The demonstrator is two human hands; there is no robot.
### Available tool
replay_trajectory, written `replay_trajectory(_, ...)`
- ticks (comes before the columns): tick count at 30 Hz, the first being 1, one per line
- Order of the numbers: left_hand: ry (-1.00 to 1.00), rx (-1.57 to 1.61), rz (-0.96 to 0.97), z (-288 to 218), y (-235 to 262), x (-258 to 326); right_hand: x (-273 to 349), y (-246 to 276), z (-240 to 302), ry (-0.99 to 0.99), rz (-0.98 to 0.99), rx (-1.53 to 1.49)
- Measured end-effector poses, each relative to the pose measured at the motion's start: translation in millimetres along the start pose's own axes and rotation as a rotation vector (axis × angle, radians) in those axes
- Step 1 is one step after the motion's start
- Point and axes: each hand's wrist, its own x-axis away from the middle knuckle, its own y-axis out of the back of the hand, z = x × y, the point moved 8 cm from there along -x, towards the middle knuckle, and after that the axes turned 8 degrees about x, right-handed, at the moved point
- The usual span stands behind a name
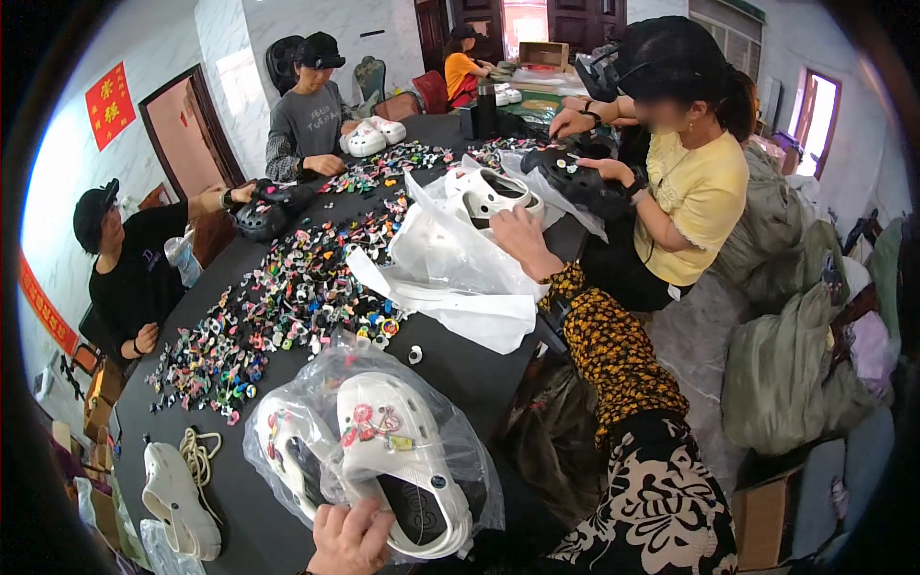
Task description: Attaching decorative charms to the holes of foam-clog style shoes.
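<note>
At the near edge of the black worktop (460,374) one hand (350,539) comes up from the bottom of the view, its grip closed on the heel of a white clog (402,455). The clog carries red and pink charms on its top and sits inside a clear plastic bag (287,383) together with a second white clog (287,450), which lies just to its left. Which of the person's hands this is cannot be told from the view, and the other hand is not in sight.

To the near left a bare white clog (177,498) lies on the worktop, with a coil of pale cord (199,452) touching its far side. Beyond the bag a wide band of small colourful charms (287,297) runs from the near left toward the far middle of the worktop — a single white ring-shaped piece (415,355) lies apart from it, near the bag.

On the right a person in a patterned sleeve (613,350) rests a hand on a white clog (489,196) lying on loose white plastic bags (450,268). Farther right, a person in a yellow top (704,196) holds a black clog (575,177). On the left a person in black (134,278) handles another black clog (259,216), and a person in grey (311,125) sits at the far side beside a pair of white clogs (374,134).
</note>
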Motion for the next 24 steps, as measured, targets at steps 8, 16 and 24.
replay_trajectory(8, 0.008, 0.03, -0.075, -0.7, 2.4, -0.7, 2.1, 24.1, 4.9, -0.025, -0.166, 0.019)
replay_trajectory(16, 0.087, 0.036, -0.037, 4.9, 3.8, -4.0, -10.0, 81.3, -18.7, -0.265, 0.096, -1.113)
replay_trajectory(24, 0.068, 0.051, 0.193, -11.1, 61.0, -24.6, -4.7, 87.8, -35.5, -0.352, 0.325, -1.302)
